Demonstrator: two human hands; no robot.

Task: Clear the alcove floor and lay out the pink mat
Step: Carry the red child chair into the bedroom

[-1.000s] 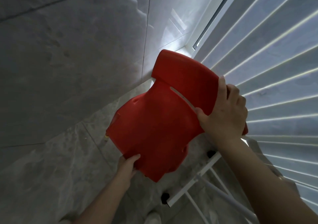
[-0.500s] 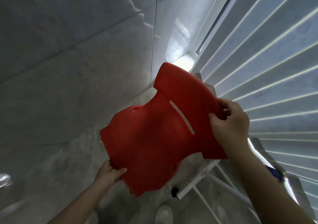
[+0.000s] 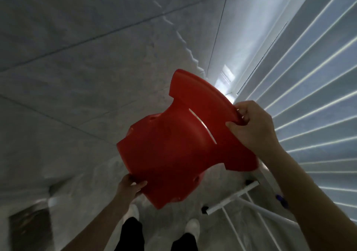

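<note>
Moved since before: red plastic chair (image 3: 179,150) sat further right and higher against the louvred blind than half a second earlier; person's legs and white shoes had come into sight below it.
Chair: held off the floor, tilted, backrest toward the corner by the window, seat end toward the person; narrow slot visible in the back.
Right hand (image 3: 253,127): grip clamped on the edge of the backrest, thumb on the near face, fingers curled behind the rim.
Left hand (image 3: 131,188): grip closed on the lower seat edge, thumb on top, fingers hidden underneath.
White rack (image 3: 231,197): metal frame on the floor just below and right of the chair, black foot cap at one end.
Blind (image 3: 313,88): pale slats along the right side, light between them.
Walls (image 3: 87,67): grey marbled tile at left.
Floor (image 3: 92,181): grey marbled tile.
Shoes (image 3: 192,229): white, on the floor beneath the chair.
</note>
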